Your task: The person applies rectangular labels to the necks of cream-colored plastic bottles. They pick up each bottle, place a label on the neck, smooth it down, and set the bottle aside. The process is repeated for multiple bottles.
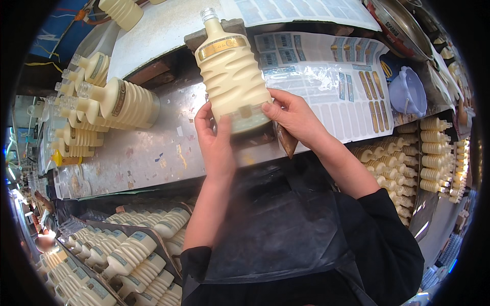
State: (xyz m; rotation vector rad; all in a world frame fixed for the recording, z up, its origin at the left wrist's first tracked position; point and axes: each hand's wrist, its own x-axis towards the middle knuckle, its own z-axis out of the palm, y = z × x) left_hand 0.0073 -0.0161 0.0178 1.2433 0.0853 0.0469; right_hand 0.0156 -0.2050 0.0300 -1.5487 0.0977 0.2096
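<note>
A cream-coloured bottle (232, 81) with wavy ridges, a clear neck and a gold shoulder label (220, 47) lies against a dark support on the bench, neck pointing away from me. My left hand (217, 140) grips its lower left edge, thumb on the front near the base. My right hand (296, 116) holds the lower right edge, its thumb pressed on a pale band (247, 113) near the base. Under my right wrist a brown pointed piece (286, 142) sticks out; its kind is unclear. Right of the bottle lies a sheet of blue and gold labels (326, 104).
Several cream bottles (120, 104) stand at the left of the metal bench (168, 120). A lavender bucket (408, 89) is at the right end, beside yellow-handled scissors (386, 69). Racks of bottles (135, 250) fill the lower left, and stacked bottles (390, 166) the right.
</note>
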